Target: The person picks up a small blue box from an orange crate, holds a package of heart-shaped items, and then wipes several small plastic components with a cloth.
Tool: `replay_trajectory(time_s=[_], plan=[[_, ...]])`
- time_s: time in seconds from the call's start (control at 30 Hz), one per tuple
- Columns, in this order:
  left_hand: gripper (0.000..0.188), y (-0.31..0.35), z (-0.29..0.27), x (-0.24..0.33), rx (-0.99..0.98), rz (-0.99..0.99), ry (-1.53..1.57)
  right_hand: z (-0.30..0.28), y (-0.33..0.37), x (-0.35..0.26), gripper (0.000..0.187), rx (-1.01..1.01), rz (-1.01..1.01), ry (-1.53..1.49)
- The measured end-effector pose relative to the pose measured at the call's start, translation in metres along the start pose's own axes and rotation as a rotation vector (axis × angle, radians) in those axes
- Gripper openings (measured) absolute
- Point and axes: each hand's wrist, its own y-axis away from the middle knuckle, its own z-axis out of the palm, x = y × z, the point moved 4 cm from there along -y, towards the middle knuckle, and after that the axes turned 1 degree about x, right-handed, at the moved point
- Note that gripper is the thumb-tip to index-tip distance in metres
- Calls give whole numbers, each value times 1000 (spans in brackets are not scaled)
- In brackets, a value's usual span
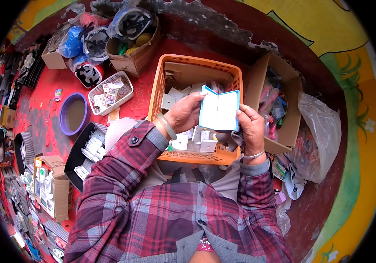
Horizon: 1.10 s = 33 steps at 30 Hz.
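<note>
A small open notebook (218, 109) with white pages and a blue edge is held up over the orange plastic basket (196, 58). My left hand (184, 113) pinches its left side, thumb near the upper corner. On the other side, my right hand (252, 129) grips the right edge with thumb and fingers. A dark grey cloth (232, 140) hangs beneath the notebook, against my right hand. Inside the basket lie several white square plates and boxes (180, 142), some hidden behind my hands and the notebook.
Right of the basket stands a cardboard box (291, 131) of wrapped goods beside a clear plastic bag (322, 127). Leftward are a white tray (128, 94), a purple basin (60, 115), a black bin (75, 153) and a carton (63, 199). Helmets (131, 23) sit at the back.
</note>
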Motion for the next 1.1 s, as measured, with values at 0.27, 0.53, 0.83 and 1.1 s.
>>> replay_trajectory(time_s=[0.27,0.53,0.83,1.1], plan=[[67,4,16,-4,14,100,-193,22,7,4,34,2,-156,284],[71,5,12,-3,53,111,-193,30,9,1,34,3,-254,456],[51,4,5,0,21,58,37,16,4,2,36,40,-76,102],[53,4,9,6,24,71,127,15,5,-2,39,11,-95,74]])
